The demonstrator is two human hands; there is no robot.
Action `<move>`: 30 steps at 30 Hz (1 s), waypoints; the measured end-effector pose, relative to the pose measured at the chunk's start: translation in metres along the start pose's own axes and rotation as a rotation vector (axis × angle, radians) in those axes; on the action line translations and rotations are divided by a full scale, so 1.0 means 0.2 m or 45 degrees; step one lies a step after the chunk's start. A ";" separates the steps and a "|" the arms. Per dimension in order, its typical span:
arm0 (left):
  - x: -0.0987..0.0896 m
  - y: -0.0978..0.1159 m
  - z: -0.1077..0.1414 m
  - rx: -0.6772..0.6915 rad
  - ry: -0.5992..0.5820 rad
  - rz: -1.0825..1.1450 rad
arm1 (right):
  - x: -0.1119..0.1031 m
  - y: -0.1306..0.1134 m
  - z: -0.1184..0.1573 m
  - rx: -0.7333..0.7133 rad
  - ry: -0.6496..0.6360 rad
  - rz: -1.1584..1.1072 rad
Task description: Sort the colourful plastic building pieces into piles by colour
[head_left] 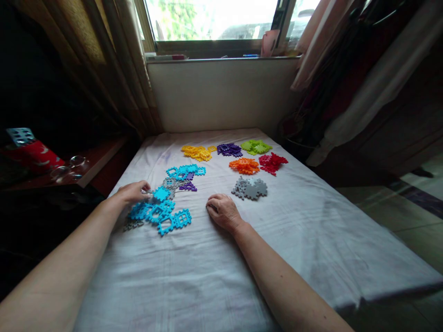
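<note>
On the left of the cloth, my left hand (pixel 134 191) has its fingers pinched together at the edge of a pile of blue interlocking plastic tiles (pixel 161 193). Whatever lies between those fingertips is too small to make out. More blue tiles (pixel 157 213) spread toward me, some with window-like openings. Grey tiles (pixel 169 183) and purple tiles (pixel 188 186) mix in behind them, below another blue group (pixel 187 170). My right hand (pixel 223 210) rests on the cloth with its fingers curled in, and no tile shows in it. A grey pile (pixel 249 187) lies just beyond it.
Farther back sit piles of yellow (pixel 197 152), purple (pixel 229 149), green (pixel 256 146), orange (pixel 244 165) and red (pixel 272 163) tiles. A pale cloth (pixel 277 258) covers the table. At left, a dark side table (pixel 104 159) holds glass items and a red container (pixel 34 157).
</note>
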State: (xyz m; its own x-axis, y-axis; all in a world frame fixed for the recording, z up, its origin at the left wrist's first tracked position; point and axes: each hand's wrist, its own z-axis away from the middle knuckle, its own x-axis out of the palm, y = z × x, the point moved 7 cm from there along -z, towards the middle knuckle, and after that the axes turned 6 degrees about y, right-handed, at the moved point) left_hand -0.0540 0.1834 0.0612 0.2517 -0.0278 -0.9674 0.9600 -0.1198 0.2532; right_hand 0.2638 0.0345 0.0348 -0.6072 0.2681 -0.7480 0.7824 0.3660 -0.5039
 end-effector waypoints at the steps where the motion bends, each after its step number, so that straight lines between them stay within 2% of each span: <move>1: -0.01 0.00 0.00 0.002 -0.010 0.009 | 0.00 0.00 0.00 -0.001 0.001 -0.002; 3: -0.04 0.01 0.01 -0.014 -0.007 0.061 | 0.00 0.00 0.00 -0.005 0.002 -0.003; 5: -0.09 0.00 0.02 -0.070 0.066 0.182 | 0.00 0.00 0.00 -0.015 0.001 -0.003; 10: -0.27 -0.01 0.09 -0.166 0.502 0.561 | 0.00 0.01 0.00 -0.014 0.026 -0.024; 13: -0.28 0.04 0.20 -0.154 0.686 0.832 | -0.01 0.03 -0.01 0.028 0.077 -0.057; 15: -0.21 0.13 0.28 -0.122 0.672 1.028 | -0.01 0.04 -0.01 0.062 0.121 -0.112; 17: -0.09 0.24 0.36 -0.094 0.610 1.103 | -0.02 0.04 -0.01 0.094 0.165 -0.210; 20: 0.11 0.44 0.46 -0.076 0.454 1.251 | -0.02 0.02 -0.01 0.160 0.209 -0.409; 23: 0.24 0.64 0.51 0.020 0.320 1.327 | 0.01 -0.01 -0.01 0.232 0.202 -0.601; 25: 0.27 0.74 0.53 0.093 0.261 1.275 | 0.02 -0.03 -0.01 0.252 0.196 -0.680; 27: 0.25 0.79 0.54 0.141 0.250 1.123 | 0.00 -0.02 -0.01 0.278 0.209 -0.670; 30: 0.15 0.72 0.55 0.127 0.327 0.905 | -0.10 0.09 -0.02 0.371 0.298 -0.541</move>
State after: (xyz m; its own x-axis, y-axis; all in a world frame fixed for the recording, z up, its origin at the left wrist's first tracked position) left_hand 0.0772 0.0554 0.0686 0.8377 0.0984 -0.5372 0.5434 -0.2485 0.8018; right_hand 0.2886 0.0396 0.0422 -0.8657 0.3536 -0.3542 0.4483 0.2331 -0.8630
